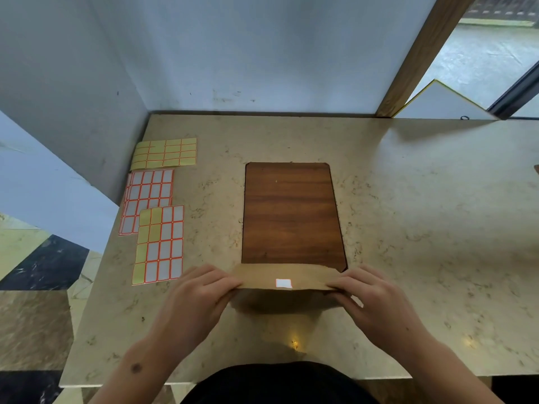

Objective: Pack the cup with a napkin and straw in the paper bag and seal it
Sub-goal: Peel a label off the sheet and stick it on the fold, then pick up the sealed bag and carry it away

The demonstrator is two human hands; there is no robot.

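A brown paper bag (262, 277) stands near the front of the table with its top folded over. A white sticker with a red border (283, 283) sits across the edge of the fold at the middle. My left hand (201, 290) grips the left end of the folded top. My right hand (373, 293) grips the right end. The cup, napkin and straw are not visible; the shut bag hides whatever is inside.
A dark wooden board (291, 214) lies on the beige stone table (423, 228) just behind the bag. Three label sheets lie at the left: a yellow one (164, 153), a white and red one (148, 193) and a partly used one (160, 243). Walls close the back and left.
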